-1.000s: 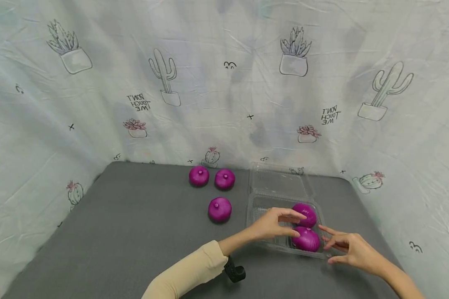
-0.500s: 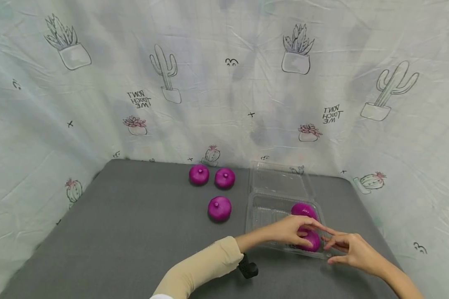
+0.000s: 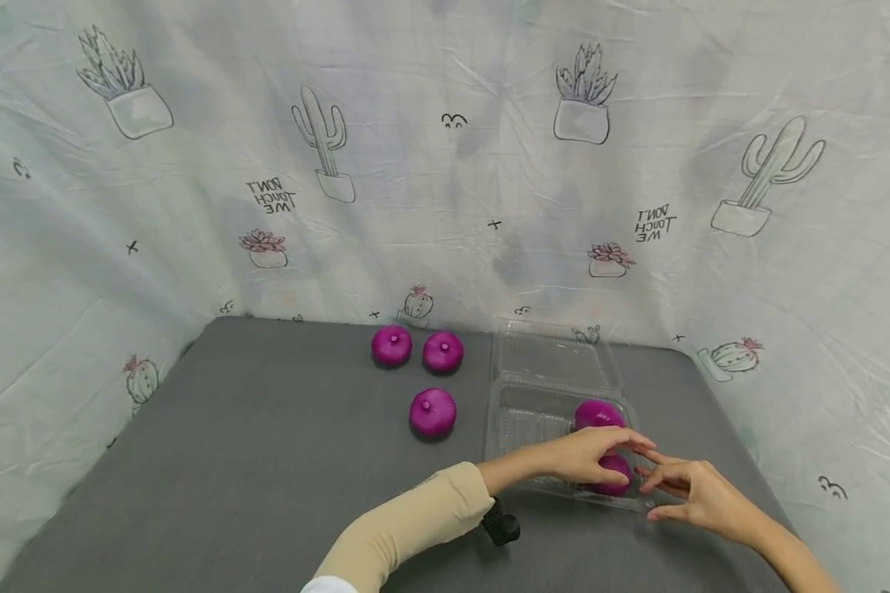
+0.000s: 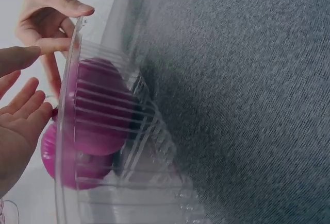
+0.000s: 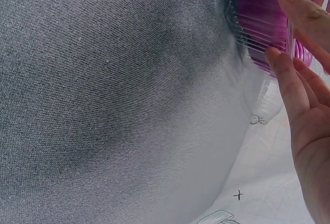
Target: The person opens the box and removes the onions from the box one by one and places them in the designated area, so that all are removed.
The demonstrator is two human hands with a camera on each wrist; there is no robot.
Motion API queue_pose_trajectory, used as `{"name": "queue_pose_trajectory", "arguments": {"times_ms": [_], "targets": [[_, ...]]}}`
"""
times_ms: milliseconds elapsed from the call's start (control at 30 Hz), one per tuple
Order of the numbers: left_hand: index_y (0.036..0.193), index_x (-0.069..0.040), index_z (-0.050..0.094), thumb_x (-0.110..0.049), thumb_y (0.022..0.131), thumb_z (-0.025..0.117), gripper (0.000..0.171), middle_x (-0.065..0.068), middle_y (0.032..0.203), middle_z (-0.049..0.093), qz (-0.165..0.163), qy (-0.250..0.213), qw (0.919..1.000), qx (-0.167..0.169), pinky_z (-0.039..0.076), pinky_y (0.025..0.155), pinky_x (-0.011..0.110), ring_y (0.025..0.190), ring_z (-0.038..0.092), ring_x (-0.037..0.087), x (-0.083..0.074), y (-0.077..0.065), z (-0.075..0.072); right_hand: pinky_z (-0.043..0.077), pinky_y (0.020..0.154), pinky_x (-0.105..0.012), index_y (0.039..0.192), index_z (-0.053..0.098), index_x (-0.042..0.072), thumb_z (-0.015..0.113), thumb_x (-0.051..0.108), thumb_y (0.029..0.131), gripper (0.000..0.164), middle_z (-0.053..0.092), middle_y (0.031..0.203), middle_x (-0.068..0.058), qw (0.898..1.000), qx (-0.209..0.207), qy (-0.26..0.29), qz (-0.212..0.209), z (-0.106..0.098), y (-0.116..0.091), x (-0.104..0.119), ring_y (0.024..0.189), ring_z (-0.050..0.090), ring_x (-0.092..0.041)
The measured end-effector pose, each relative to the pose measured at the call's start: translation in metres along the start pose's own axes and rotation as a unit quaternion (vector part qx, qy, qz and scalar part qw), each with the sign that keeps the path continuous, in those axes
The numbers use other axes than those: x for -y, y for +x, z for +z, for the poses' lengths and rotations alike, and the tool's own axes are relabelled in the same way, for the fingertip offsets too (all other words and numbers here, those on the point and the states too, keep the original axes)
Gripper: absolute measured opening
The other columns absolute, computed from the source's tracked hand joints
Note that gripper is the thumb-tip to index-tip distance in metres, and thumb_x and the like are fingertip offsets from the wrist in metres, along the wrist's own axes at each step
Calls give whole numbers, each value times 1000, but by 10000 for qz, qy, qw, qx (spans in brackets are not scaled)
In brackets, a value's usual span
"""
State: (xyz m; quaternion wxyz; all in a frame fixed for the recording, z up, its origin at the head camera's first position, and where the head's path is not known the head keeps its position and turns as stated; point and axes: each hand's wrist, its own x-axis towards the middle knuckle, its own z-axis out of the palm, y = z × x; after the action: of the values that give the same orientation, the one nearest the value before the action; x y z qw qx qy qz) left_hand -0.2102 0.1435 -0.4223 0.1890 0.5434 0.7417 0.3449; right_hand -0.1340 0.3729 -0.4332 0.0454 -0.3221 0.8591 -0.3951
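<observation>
A clear plastic clamshell container (image 3: 522, 418) lies unfolded on the table's right side. Two purple onions sit in its right part, a far onion (image 3: 597, 414) and a near onion (image 3: 611, 476), both partly covered by my left hand (image 3: 589, 457). That hand hovers over them with fingers stretched toward the right rim; the left wrist view shows its fingers (image 4: 23, 103) loosely spread, gripping nothing. My right hand (image 3: 700, 494) is at the container's right front corner. Its fingertips (image 5: 273, 54) touch the outer wall there, and its fingers are slightly bent.
Left of the container, three more onions stand on the grey tabletop (image 3: 282, 461): a back left onion (image 3: 391, 346), a back right onion (image 3: 442, 352) and a front onion (image 3: 433, 413). The container's lid (image 3: 552, 356) lies toward the printed curtain (image 3: 415, 165).
My left hand has moved right from the onions' left side to above them, its fingertips now near the right hand. The right hand and the onions have stayed in place.
</observation>
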Motion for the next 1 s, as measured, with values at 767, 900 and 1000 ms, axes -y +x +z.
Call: {"name": "queue_pose_trajectory", "arguments": {"times_ms": [767,900,1000], "targets": [[136,-3,50,1,82,73,59,11,140,48,-582,-1158,9916,31,36,102,18,129,45,15,36,-60,-47,54,77,-23,91,69,6,82,9,72,24,38,142,20,9984,40,510,-253,5,-2,-2,113,53,1],[136,-6,50,5,78,76,65,8,141,47,-748,-898,9931,-68,35,104,22,130,42,12,44,-64,-51,54,76,-25,91,68,5,82,6,71,24,39,142,20,9983,5,534,-241,5,-1,0,112,54,0],[136,-4,50,8,76,76,66,9,141,47,-900,-1031,9900,-338,32,108,28,132,41,16,51,-67,-53,54,76,-27,90,68,5,81,4,70,24,39,141,20,9985,-2,521,-172,4,0,2,112,55,-1]]}}
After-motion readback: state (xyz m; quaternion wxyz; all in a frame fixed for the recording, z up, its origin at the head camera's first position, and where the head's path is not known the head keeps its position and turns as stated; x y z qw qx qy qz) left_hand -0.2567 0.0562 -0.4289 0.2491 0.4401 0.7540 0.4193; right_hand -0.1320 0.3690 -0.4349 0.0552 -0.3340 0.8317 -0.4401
